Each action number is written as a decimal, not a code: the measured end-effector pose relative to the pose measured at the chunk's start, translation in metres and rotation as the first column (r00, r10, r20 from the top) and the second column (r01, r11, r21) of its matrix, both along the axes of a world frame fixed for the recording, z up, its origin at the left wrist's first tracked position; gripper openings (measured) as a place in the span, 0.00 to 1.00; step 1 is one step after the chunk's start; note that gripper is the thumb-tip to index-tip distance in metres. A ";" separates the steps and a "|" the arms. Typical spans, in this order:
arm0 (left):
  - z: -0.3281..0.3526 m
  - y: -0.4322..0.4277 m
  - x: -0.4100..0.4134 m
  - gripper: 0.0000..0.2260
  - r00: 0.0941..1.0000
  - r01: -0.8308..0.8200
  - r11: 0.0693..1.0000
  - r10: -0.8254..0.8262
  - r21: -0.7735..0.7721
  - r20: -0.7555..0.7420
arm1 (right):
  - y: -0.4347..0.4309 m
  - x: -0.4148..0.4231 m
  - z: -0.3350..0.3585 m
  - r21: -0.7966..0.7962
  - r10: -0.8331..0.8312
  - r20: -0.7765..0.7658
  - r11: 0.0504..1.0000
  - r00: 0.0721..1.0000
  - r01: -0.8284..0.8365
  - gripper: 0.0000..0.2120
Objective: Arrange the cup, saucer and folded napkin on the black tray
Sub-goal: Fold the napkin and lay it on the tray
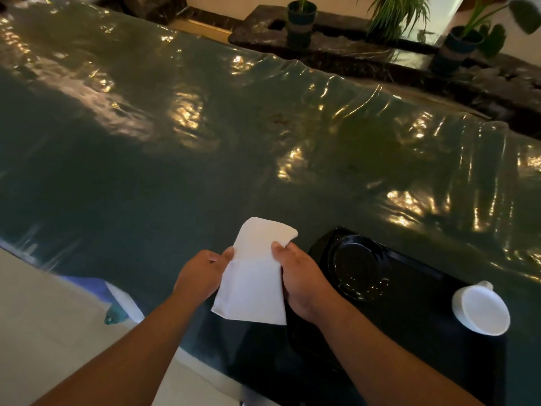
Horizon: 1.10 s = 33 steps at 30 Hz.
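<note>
A white folded napkin (pixel 253 276) is held upright in the air above the table's near edge, just left of the black tray (pixel 409 323). My left hand (pixel 202 276) pinches its left edge and my right hand (pixel 301 279) grips its right edge. A black saucer (pixel 355 266) lies at the far end of the tray. A white cup (pixel 481 309) stands upright on the tray's right side, apart from the saucer.
The table (pixel 205 142) is covered in shiny dark green plastic sheeting with wrinkles. Behind it runs a dark stone ledge (pixel 351 51) holding potted plants (pixel 301 22). Pale floor (pixel 44 317) lies at the lower left.
</note>
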State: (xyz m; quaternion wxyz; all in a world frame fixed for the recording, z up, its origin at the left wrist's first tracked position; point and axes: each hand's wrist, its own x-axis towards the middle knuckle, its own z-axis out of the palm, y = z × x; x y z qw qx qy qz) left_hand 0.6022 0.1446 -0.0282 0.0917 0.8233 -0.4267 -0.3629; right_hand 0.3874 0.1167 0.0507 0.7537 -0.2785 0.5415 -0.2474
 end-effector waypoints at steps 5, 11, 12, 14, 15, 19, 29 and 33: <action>0.028 -0.015 -0.030 0.31 0.882 -0.090 0.988 0.139 0.128 -0.451 | -0.012 -0.020 0.028 0.022 -0.055 0.100 0.998 0.993 0.053 0.11; 0.063 -0.023 -0.069 0.40 0.509 0.061 0.943 0.253 0.328 -0.823 | -0.022 -0.060 0.052 0.068 -0.194 0.194 0.980 0.961 0.185 0.14; 0.064 -0.026 -0.077 0.40 0.447 0.080 0.941 0.260 0.328 -0.856 | -0.024 -0.071 0.055 0.069 -0.225 0.198 0.974 0.954 0.216 0.15; 0.069 -0.035 -0.090 0.36 0.361 0.091 0.952 0.242 0.292 -0.901 | -0.028 -0.094 0.058 0.073 -0.288 0.199 0.957 0.937 0.279 0.16; 0.069 -0.040 -0.097 0.33 0.341 0.083 0.960 0.224 0.266 -0.913 | -0.030 -0.107 0.059 0.074 -0.320 0.192 0.947 0.928 0.312 0.17; 0.075 -0.059 -0.121 0.23 0.338 -0.012 0.970 0.234 0.245 -0.911 | -0.029 -0.161 0.060 0.040 -0.394 0.166 0.919 0.904 0.393 0.18; 0.091 -0.095 -0.211 0.09 0.599 -0.004 1.000 0.014 0.015 -0.801 | -0.009 -0.282 0.047 -0.183 -0.334 -0.334 0.940 0.881 0.287 0.06; 0.098 -0.103 -0.239 0.07 0.652 0.050 0.997 -0.083 -0.066 -0.753 | -0.001 -0.319 0.048 -0.279 -0.373 -0.434 0.921 0.820 0.271 0.03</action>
